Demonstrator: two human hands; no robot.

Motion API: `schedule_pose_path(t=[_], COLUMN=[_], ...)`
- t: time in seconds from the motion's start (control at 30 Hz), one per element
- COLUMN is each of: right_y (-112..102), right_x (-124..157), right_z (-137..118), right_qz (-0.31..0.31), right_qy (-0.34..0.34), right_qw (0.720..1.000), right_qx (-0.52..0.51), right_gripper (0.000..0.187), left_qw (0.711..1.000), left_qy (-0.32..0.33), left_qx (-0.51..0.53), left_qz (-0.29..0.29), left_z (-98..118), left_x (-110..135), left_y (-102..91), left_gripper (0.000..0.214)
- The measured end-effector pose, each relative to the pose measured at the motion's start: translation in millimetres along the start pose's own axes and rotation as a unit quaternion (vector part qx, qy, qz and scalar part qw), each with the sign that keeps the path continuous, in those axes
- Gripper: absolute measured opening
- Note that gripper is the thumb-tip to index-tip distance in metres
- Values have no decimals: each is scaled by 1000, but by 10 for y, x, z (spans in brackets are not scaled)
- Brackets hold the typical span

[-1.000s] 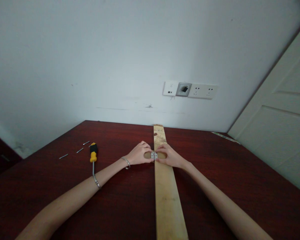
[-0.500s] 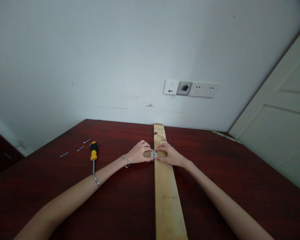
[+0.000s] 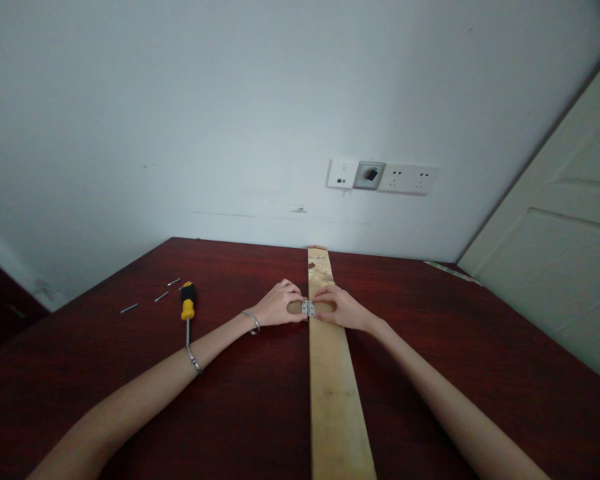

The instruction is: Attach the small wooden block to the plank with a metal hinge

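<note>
A small silvery hinge (image 3: 307,309) with screw holes lies across the left edge of a long pale wooden board (image 3: 333,387). My left hand (image 3: 281,304) pinches the hinge's left leaf, which sticks out past the board. From the other side, my right hand (image 3: 344,309) grips the right leaf between thumb and forefinger, resting on the board. Left of my left forearm lies a screwdriver (image 3: 188,303) with a yellow and black handle, its tip hidden at the forearm's bracelet.
Several screws, one of them a long screw (image 3: 129,308), lie on the dark red table (image 3: 250,413) beyond the screwdriver. A white wall with a socket panel (image 3: 407,179) borders the far edge. A thin strip (image 3: 453,273) lies at the back right, near a white door (image 3: 575,260).
My right thumb and forefinger have shifted very slightly to the right on the hinge. The board, screwdriver and screws stay where they were.
</note>
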State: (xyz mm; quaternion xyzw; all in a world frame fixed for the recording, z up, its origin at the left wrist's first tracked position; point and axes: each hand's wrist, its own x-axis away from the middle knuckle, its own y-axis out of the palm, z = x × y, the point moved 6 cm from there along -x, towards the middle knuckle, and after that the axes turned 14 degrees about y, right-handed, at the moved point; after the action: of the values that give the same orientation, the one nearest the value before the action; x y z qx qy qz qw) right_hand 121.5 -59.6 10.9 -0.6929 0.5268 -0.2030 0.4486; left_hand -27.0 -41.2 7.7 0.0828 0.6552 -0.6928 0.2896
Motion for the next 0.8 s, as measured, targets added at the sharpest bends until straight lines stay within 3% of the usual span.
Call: schedule_pose_path(t=[0.8], right_y=[6], right_x=[-11], right_z=[36], right_qz=[4], right_qy=[-6], right_qw=[1000], right_qx=[-10], right_gripper=[31], left_qw=[1000], left_qy=[-14], left_qx=[1], left_qz=[-27], left_z=[2], left_x=[-1], left_y=[21], left_gripper=[34])
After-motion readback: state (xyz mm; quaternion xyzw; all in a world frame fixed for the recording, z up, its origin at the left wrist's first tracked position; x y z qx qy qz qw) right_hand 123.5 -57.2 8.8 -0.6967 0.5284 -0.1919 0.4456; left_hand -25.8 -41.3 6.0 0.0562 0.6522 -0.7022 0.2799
